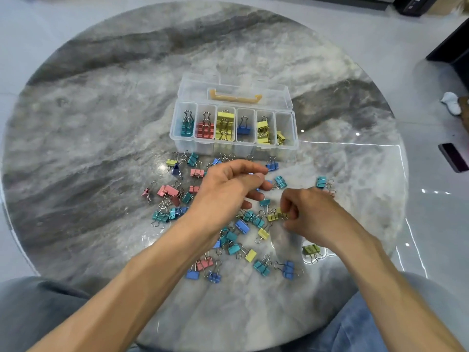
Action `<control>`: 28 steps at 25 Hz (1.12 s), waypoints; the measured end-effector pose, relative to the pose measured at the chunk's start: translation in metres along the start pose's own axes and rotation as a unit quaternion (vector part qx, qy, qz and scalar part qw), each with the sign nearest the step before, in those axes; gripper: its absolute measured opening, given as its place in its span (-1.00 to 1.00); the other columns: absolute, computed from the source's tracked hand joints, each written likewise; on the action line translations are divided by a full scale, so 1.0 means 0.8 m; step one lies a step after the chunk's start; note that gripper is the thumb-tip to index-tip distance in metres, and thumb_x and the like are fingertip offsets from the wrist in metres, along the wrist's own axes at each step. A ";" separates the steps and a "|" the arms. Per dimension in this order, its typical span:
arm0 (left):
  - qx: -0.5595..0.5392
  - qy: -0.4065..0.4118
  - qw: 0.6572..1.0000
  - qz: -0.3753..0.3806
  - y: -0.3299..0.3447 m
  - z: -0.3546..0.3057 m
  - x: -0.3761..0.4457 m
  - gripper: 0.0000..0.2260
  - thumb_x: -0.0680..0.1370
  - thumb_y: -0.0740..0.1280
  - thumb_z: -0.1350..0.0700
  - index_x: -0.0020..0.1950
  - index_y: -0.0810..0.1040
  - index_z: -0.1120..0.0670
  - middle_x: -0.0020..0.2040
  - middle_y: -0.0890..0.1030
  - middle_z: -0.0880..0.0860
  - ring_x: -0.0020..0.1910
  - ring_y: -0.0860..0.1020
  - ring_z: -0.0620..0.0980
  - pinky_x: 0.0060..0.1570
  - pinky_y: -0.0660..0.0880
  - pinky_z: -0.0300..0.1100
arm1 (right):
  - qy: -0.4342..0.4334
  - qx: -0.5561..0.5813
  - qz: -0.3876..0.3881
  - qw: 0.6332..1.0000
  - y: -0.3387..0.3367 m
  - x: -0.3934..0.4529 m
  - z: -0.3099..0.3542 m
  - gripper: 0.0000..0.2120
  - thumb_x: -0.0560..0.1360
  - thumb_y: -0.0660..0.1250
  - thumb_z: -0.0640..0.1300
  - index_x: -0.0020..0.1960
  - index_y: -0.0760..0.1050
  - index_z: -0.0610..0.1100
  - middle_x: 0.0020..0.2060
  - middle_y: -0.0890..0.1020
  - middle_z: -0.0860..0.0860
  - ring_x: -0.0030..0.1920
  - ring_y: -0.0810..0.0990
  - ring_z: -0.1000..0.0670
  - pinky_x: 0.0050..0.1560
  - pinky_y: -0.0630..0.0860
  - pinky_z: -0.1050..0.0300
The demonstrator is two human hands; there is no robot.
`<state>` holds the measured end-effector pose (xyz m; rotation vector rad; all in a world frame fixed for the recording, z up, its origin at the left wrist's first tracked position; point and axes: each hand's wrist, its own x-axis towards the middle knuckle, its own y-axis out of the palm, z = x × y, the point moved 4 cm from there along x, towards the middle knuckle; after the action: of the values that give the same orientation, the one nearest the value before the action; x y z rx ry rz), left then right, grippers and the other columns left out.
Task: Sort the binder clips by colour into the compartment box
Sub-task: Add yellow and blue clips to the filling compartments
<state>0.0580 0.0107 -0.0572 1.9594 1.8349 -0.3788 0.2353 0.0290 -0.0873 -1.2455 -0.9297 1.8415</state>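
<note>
your right hand (302, 212) pinches a small yellow metal binder clip (275, 216); the clear plastic compartment box (294, 128) lies ahead, slightly left.

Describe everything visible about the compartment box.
The compartment box is clear plastic and stands on the round marble table, just beyond the scattered clips. Its lid is open and tipped back, showing a tan handle. Six compartments run in a row: teal clips, red, yellow, one blue, yellow, then a few yellow at the far right. Neither hand touches it.
</note>
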 end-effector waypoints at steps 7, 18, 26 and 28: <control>0.017 -0.019 1.000 -0.011 0.001 0.012 0.002 -0.91 0.57 0.40 0.12 0.00 0.67 0.10 -0.13 0.73 0.05 -0.21 0.64 -0.06 -0.19 0.56 -0.21 | -0.038 0.168 -0.198 0.965 -0.036 -0.012 0.013 -0.81 0.48 0.46 -0.11 -0.28 0.53 -0.04 -0.42 0.58 0.09 -0.37 0.52 0.09 -0.32 0.46 0.12; -0.015 0.089 0.995 0.052 0.011 -0.002 -0.002 -0.82 0.59 0.31 0.31 0.06 0.68 0.14 -0.13 0.73 0.12 -0.23 0.64 -0.05 -0.13 0.60 -0.27 | 0.005 0.655 -0.191 0.731 -0.033 -0.023 0.047 -0.92 0.41 0.46 -0.18 -0.22 0.60 -0.18 -0.40 0.60 -0.07 -0.43 0.50 0.01 -0.42 0.48 0.14; -0.280 -0.038 0.957 0.063 0.008 0.004 0.001 -0.84 0.62 0.20 0.28 0.11 0.55 0.25 0.00 0.70 0.26 -0.02 0.69 0.15 -0.12 0.64 -0.14 | -0.096 0.431 -0.255 0.860 -0.019 -0.021 0.066 -0.80 0.48 0.47 -0.07 0.10 0.66 -0.04 -0.07 0.67 0.10 -0.03 0.65 0.08 -0.08 0.56 0.25; -0.303 -0.059 0.947 0.088 0.009 0.004 0.000 -0.83 0.62 0.20 0.20 0.13 0.52 0.23 0.01 0.68 0.29 0.01 0.69 0.20 -0.09 0.65 -0.09 | -0.137 0.363 -0.322 0.864 -0.022 -0.022 0.069 -0.83 0.49 0.46 -0.14 0.07 0.66 -0.13 -0.06 0.65 0.07 -0.02 0.65 0.04 -0.05 0.54 0.26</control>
<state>0.0656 0.0093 -0.0591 1.6050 1.4546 0.1177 0.1907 0.0131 -0.0498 -0.1662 -0.5791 1.5767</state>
